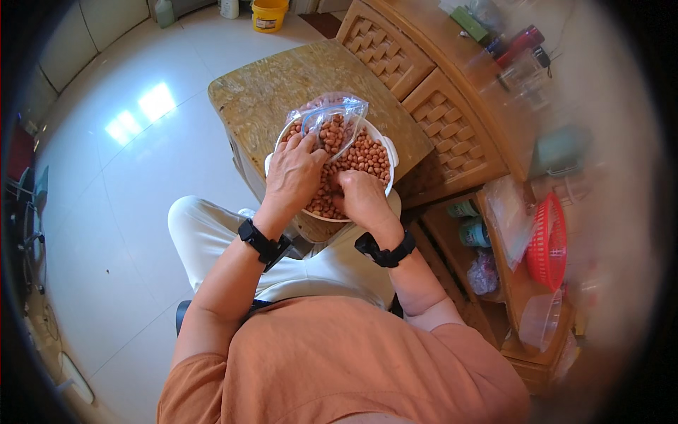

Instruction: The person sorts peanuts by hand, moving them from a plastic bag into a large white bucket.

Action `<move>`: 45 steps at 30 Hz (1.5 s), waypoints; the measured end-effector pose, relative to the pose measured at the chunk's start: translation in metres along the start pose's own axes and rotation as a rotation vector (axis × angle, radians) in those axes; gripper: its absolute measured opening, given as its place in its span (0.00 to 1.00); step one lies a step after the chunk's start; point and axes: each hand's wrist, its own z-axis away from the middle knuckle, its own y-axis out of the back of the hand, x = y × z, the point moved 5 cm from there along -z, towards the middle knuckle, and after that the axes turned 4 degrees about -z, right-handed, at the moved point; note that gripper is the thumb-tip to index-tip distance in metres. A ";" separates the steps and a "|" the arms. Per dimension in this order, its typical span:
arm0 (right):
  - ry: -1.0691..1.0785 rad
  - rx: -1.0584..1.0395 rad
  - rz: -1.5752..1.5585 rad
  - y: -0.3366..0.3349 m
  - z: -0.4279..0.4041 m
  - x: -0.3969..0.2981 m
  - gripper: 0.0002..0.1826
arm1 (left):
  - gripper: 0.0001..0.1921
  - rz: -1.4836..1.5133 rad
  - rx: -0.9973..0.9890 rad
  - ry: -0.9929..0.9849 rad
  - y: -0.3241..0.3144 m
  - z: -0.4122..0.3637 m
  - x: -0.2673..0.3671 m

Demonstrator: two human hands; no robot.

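A white basin (393, 153) of shelled, red-skinned peanuts (371, 153) stands on a worn wooden stool (254, 90). Over its far side lies a clear zip bag (349, 108) with peanuts inside, its mouth towards me. My left hand (296, 167) rests at the left edge of the bag's mouth, the fingertips on or at the plastic; its grip is partly hidden. Among the peanuts, just below the bag's mouth, is my right hand (363, 196), its fingers curled and partly hidden, so whether it holds peanuts is unclear.
A wooden cabinet (450, 127) with woven-pattern doors stands right of the stool. Further right are shelves with jars (473, 231), a red plastic basket (548, 241) and a clear plastic container (540, 320). A yellow bucket (269, 16) stands on the tiled floor beyond.
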 end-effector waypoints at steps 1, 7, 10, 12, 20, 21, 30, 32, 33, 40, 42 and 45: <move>-0.001 0.000 -0.001 0.000 0.000 0.000 0.07 | 0.09 -0.006 0.005 0.000 0.001 0.000 0.000; 0.085 0.075 -0.278 0.015 -0.006 0.004 0.07 | 0.09 -0.023 0.011 -0.009 0.002 -0.001 0.001; 0.090 0.113 -0.367 0.025 -0.020 0.007 0.08 | 0.09 -0.021 -0.004 -0.012 0.001 -0.002 0.002; 0.125 0.431 -0.613 0.042 -0.027 0.008 0.09 | 0.09 -0.014 -0.002 -0.012 0.000 -0.001 0.000; 0.059 0.110 -0.358 0.028 -0.007 0.017 0.12 | 0.08 0.002 -0.021 0.004 0.002 -0.002 0.002; 0.055 0.110 -0.358 0.025 -0.003 0.014 0.12 | 0.08 0.005 -0.023 0.002 0.001 -0.001 0.002; 0.068 0.036 -0.151 -0.001 -0.004 -0.002 0.06 | 0.08 0.006 -0.008 -0.007 0.001 -0.001 0.001; 0.059 0.054 -0.149 0.000 -0.003 -0.001 0.05 | 0.08 -0.004 -0.010 -0.011 0.003 -0.002 0.002; 0.047 0.071 -0.148 0.001 -0.002 -0.001 0.04 | 0.08 -0.005 -0.011 -0.012 0.002 -0.001 0.001; 0.077 0.096 -0.215 0.002 -0.001 0.003 0.04 | 0.08 -0.018 0.030 -0.021 0.000 -0.001 0.000; 0.082 0.150 -0.374 0.009 -0.002 0.005 0.04 | 0.08 -0.018 0.023 -0.017 0.000 -0.001 0.001; 0.122 0.235 -0.490 0.027 -0.014 0.005 0.05 | 0.08 -0.014 0.046 -0.029 0.001 -0.002 0.003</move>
